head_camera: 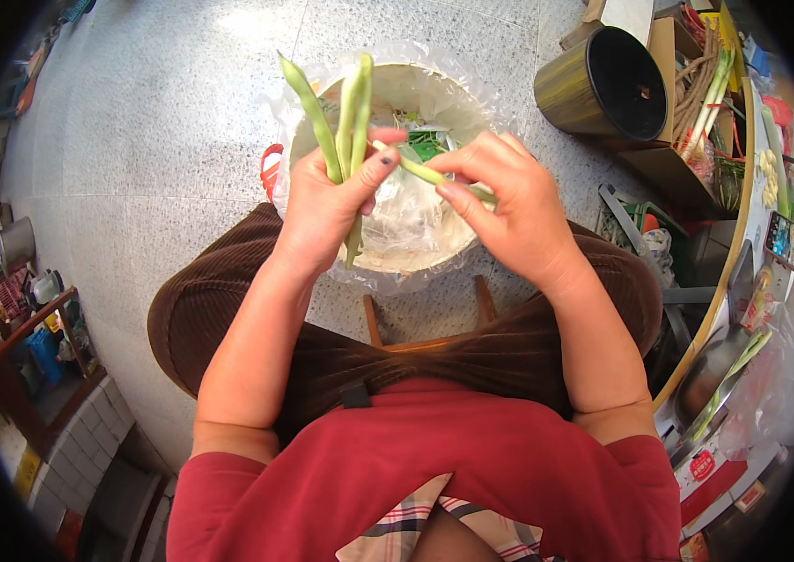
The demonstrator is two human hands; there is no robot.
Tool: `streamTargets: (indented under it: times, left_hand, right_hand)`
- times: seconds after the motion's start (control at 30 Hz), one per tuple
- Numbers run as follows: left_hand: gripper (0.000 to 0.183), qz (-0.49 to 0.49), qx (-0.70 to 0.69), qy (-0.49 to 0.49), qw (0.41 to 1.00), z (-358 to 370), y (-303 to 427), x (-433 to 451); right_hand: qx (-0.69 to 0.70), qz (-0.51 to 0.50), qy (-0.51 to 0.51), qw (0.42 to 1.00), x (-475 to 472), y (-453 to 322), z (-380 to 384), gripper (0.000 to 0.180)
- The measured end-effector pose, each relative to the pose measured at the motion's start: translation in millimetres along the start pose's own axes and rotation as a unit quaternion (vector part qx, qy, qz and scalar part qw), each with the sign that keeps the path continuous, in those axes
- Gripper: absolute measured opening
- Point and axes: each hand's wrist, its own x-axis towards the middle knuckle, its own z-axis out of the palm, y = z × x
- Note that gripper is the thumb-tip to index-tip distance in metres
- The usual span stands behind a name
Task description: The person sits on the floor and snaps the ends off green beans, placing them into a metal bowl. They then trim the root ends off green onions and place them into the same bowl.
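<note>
My left hand (pixel 327 193) grips a small bunch of long green bean pods (pixel 349 116), which stick up past the fingers and hang out below the palm. Between the thumb and fingers of my right hand (pixel 506 200) is a single green bean pod (pixel 419 168). That pod's far end meets the thumb and fingertips of my left hand. Both hands are above a round bin lined with clear plastic (pixel 457 81). Crumpled plastic film (pixel 407 214) and bits of green scraps lie inside it, partly hidden by the hands.
A black bucket (pixel 604 84) stands at the upper right beside a cardboard box (pixel 678 165) holding spring onions (pixel 713 102). Along the right runs a counter with a phone (pixel 790 246) and a metal bowl (pixel 709 376). A wooden shelf unit (pixel 39 323) is at the left.
</note>
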Motion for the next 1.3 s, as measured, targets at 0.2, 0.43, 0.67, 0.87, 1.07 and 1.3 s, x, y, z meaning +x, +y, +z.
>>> streamTargets:
  times: [0.2, 0.43, 0.67, 0.87, 1.07, 1.3]
  left_hand:
    - [0.016, 0.029, 0.162, 0.01, 0.986, -5, 4, -1]
    - [0.022, 0.193, 0.397, 0.022, 0.897, -9, 4, -4]
    - [0.01, 0.278, 0.396, 0.067, 0.873, -4, -1, -5]
    - [0.016, 0.225, 0.297, 0.029, 0.928, 0, -14, -7]
    - [0.017, 0.174, 0.161, 0.023, 0.971, 5, -16, -1]
    - [0.02, 0.023, -0.161, -0.015, 0.987, 18, -27, 1]
  right_hand:
    - [-0.107, -0.039, 0.024, 0.993, 3, -1, -7, 0.018]
    - [-0.193, -0.08, 0.056, 0.976, 6, -4, -4, 0.026]
    - [-0.181, -0.069, 0.042, 0.98, 8, -15, 9, 0.027]
    - [-0.109, -0.053, 0.053, 0.991, 12, -22, 18, 0.017]
    - [-0.022, -0.041, 0.094, 0.995, 11, -22, 21, 0.009]
    - [0.167, 0.074, 0.19, 0.965, 2, -9, 43, 0.005]
